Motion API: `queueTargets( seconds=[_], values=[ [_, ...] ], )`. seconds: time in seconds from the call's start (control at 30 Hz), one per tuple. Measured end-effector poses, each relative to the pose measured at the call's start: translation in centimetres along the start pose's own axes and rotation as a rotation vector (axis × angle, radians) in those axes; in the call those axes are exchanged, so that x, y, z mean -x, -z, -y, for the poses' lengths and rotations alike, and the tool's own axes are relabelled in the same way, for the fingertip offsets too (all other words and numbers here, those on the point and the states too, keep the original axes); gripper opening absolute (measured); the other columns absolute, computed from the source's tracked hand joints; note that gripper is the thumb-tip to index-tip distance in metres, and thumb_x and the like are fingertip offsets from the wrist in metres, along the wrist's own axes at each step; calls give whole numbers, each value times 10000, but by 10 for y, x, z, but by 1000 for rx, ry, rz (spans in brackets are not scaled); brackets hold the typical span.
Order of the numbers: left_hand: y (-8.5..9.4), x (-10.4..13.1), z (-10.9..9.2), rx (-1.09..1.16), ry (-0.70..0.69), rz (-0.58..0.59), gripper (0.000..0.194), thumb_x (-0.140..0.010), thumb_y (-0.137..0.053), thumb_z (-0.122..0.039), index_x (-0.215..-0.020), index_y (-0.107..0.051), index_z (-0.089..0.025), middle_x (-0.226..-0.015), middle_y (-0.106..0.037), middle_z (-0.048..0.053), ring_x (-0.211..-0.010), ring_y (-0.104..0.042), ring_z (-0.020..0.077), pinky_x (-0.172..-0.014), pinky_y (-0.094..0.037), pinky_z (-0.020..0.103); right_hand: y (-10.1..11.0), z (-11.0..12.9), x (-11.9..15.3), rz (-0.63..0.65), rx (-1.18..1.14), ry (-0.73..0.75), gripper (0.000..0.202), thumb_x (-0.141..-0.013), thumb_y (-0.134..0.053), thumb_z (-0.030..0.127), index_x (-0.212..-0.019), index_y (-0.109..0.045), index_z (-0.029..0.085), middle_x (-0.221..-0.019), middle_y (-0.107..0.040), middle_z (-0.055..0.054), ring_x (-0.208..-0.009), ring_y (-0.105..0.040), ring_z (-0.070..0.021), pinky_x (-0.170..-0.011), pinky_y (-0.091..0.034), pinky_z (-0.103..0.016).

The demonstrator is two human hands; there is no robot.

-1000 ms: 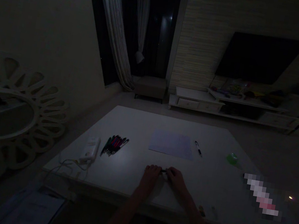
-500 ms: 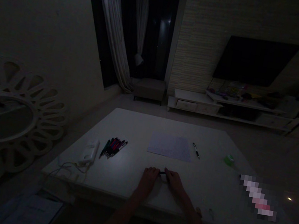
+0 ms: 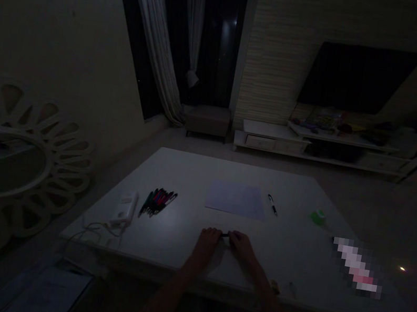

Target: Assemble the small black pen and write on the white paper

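Observation:
My left hand (image 3: 209,239) and my right hand (image 3: 240,243) are close together above the near middle of the white table (image 3: 177,246). Both are closed on a slim dark pen (image 3: 225,235); only a short stretch of it shows between them, and my fingers cover the ends. Just beyond my hands lies a pale sheet of paper (image 3: 236,199). To the right of the sheet rests a black and white pen (image 3: 273,204). A pile of several pens (image 3: 158,202) in dark, red and purple tones lies to the left.
A white power strip (image 3: 126,207) with cables sits at the table's left edge. On the right are a green object (image 3: 317,217) and a pixelated item (image 3: 356,266). Small items (image 3: 275,287) lie by my right forearm. The room is dim.
The view has shifted slightly, so the table sits a little higher in it. My hands keep the pen between them, with only a small shift of the right fingers.

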State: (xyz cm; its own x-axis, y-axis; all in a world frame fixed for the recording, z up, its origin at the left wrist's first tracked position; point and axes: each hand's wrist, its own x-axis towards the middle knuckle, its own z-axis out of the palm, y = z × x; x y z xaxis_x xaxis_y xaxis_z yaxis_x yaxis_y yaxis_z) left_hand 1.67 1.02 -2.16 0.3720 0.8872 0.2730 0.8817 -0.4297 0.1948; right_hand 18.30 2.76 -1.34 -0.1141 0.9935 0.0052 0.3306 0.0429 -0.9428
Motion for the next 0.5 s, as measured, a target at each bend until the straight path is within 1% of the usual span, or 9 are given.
queueTargets(
  seconds=[0.1, 0.23, 0.3, 0.5],
  values=[
    [3, 0, -2, -7, -3, 5, 179, -907, -437, -125, -1043, -532, -193, -966, -607, 36, -916, -548, 185, -819, -389, 339, 0, 1, 1, -31, 30, -26, 554, -789, -406, 672, -534, -495, 188, -477, -440, 15, -499, -401, -129, -501, -294, -255],
    [9, -1, -5, -11, 3, -2, 145, -915, -441, -152, -1010, -543, -189, -942, -609, 33, -910, -556, 188, -822, -398, 347, -1, 2, 3, -32, 29, 15, 503, -783, -449, 644, -635, -568, 179, -571, -537, -5, -562, -470, -142, -538, -347, -247],
    [11, -1, -5, -10, -1, 4, 145, -925, -429, -172, -1006, -548, -188, -940, -609, 37, -901, -559, 187, -815, -402, 347, -1, 2, 4, -26, 14, 35, 471, -774, -474, 629, -682, -585, 180, -604, -560, -8, -586, -487, -148, -554, -367, -247],
    [11, -2, -7, -15, -10, 7, 149, -926, -425, -163, -1009, -547, -184, -949, -612, 45, -894, -560, 190, -816, -408, 352, -1, 1, 2, -53, 98, 16, 553, -815, -388, 655, -571, -529, 179, -526, -492, -5, -545, -440, -145, -527, -319, -260]
  ],
)
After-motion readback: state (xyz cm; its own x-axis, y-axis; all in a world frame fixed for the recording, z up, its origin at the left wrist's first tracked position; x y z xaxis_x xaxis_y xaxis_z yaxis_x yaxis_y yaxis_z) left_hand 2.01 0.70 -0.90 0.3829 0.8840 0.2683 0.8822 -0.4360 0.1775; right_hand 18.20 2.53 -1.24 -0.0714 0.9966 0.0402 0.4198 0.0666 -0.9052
